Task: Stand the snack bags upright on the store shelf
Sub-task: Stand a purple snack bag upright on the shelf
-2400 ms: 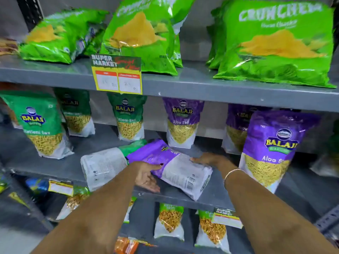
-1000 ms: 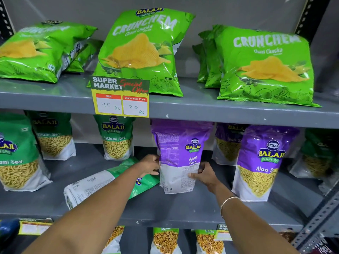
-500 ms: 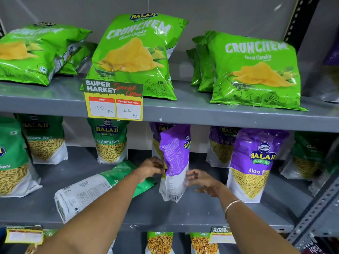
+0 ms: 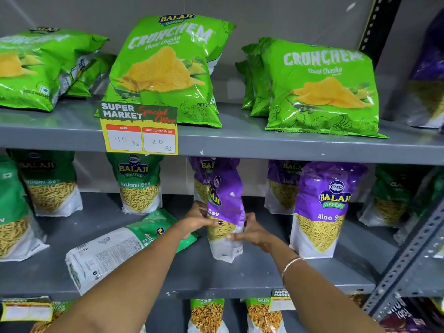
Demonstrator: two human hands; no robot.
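Both my hands grip the purple-and-white Aloo Sev snack pouch (image 4: 224,207): left hand (image 4: 197,221) on its left edge, right hand (image 4: 252,233) on its lower right. It stands upright, turned partly sideways, on the grey metal middle shelf (image 4: 216,277). Just left, a green-and-white Ratlami Sev pouch (image 4: 115,248) lies flat. To the right stands another purple Aloo Sev bag (image 4: 323,210).

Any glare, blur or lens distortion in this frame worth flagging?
Head view: glare streaks on the glossy green chip bags; the purple bag held by the left hand and right hand looks slightly motion-smeared; the middle shelf sits in shadow; wide-angle lens bows the shelf edges; the price tag stays readable.
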